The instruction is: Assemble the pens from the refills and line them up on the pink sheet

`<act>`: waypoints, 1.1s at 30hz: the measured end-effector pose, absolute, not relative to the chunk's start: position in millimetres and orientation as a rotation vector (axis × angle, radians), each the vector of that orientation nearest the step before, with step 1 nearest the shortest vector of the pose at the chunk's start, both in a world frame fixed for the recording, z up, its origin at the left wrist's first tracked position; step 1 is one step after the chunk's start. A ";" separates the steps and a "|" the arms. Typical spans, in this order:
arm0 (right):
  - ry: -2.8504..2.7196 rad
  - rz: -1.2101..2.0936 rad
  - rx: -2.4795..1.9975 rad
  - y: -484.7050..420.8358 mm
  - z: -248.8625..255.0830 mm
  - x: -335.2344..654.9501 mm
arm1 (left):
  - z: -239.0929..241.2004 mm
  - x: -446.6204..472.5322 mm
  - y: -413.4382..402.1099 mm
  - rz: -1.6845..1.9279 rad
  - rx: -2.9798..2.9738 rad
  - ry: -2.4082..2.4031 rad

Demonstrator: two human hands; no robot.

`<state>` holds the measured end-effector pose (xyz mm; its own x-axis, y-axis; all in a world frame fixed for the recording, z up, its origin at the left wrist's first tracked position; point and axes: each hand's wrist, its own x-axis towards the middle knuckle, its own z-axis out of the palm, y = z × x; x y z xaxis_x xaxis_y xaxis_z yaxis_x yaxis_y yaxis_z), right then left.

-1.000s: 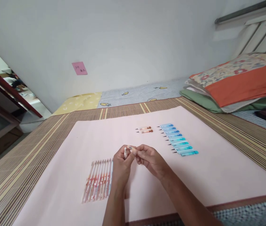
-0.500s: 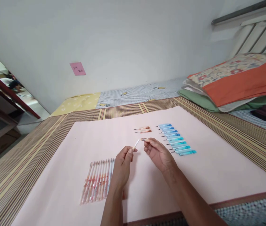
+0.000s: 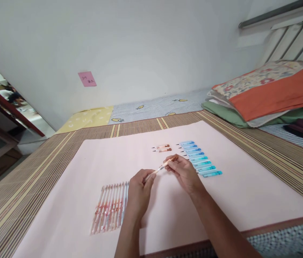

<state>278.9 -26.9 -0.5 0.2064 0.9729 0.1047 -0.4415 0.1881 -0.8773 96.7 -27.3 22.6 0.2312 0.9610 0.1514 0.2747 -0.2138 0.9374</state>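
Note:
My left hand (image 3: 138, 191) pinches the near end of a thin pale pen part (image 3: 155, 171), while my right hand (image 3: 183, 172) pinches its far end, which has an orange-brown piece on it. Both hands hover over a pink sheet (image 3: 229, 200). Just beyond the right hand lie two orange-brown short pen pieces (image 3: 162, 148) and a row of several blue ones (image 3: 198, 158). A row of several clear pink pen barrels (image 3: 111, 208) lies to the left of my left wrist.
The pink sheet lies on a striped woven mat (image 3: 28, 179) on a bed. Folded bedding with an orange pillow (image 3: 269, 93) sits at the right. A white wall with a pink sticky note (image 3: 87, 78) is behind. A doorway opens at the left.
The hands were together, then pulled apart with a piece in each. Now the two pieces meet in one line between the hands, farther from me than a second ago.

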 end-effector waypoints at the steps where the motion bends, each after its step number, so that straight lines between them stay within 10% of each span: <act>1: -0.830 1.171 -0.840 -27.7 0.0 277.3 | 22.5 96.7 -27.5 1.029 1.664 1.168; 33: -0.963 1.443 -0.700 -35.9 2.9 270.7 | 17.6 118.6 -33.9 0.973 1.209 0.799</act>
